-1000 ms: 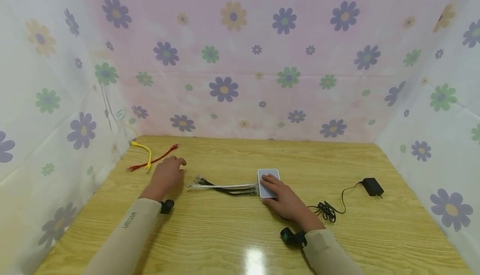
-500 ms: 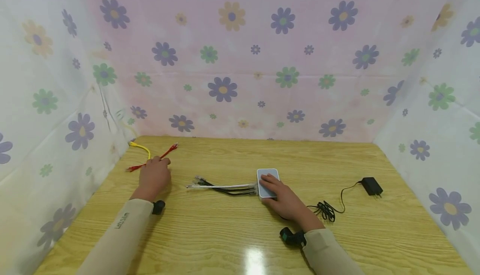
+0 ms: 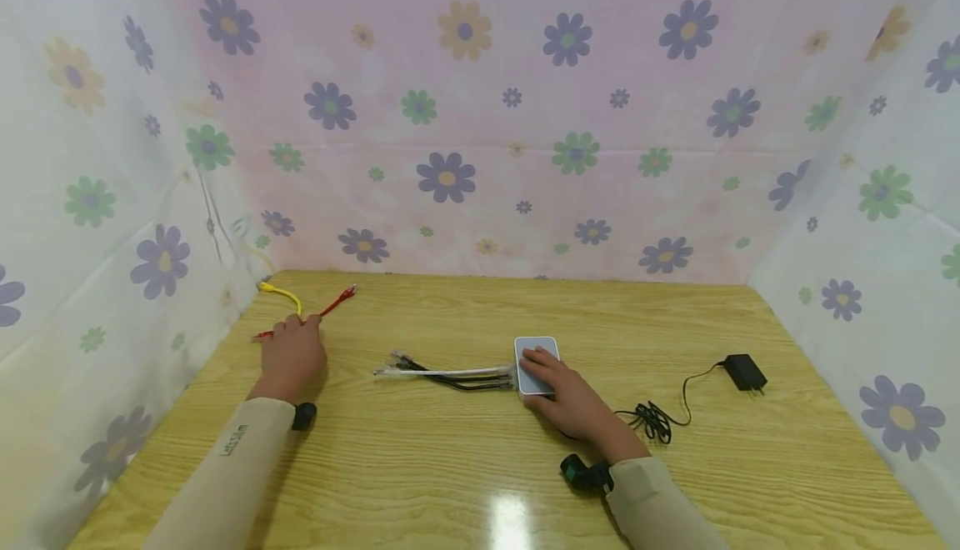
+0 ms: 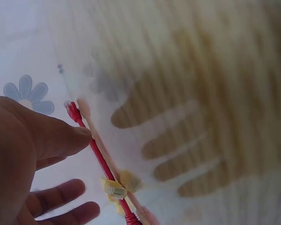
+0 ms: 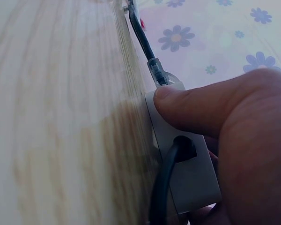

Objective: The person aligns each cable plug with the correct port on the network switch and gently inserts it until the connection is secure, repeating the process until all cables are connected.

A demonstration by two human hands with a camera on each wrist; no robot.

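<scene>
My right hand [image 3: 567,400] holds a white network switch [image 3: 528,383] with a grey top. Its fingers lie over the top and the thumb rests on the side, near the power cord plug [image 5: 184,149]. Several short black network cables [image 3: 467,384] and a white one [image 3: 450,372] run left from the switch. At the table's left side my left hand [image 3: 292,358] hovers over a red network cable [image 3: 337,302]. In the left wrist view its thumb is at the red cable and the other fingers are apart. A yellow network cable [image 3: 285,291] crosses the red one, partly hidden by the hand.
A black power adapter [image 3: 746,373] lies at the right, its cord [image 3: 654,425] bundled near my right wrist. Flowered cloth walls [image 3: 480,200] close in the back and both sides of the wooden table [image 3: 435,483].
My left hand has moved left from beside the black cables' loose ends to the red and yellow cables, covering their crossing. The right hand has stayed on the switch.
</scene>
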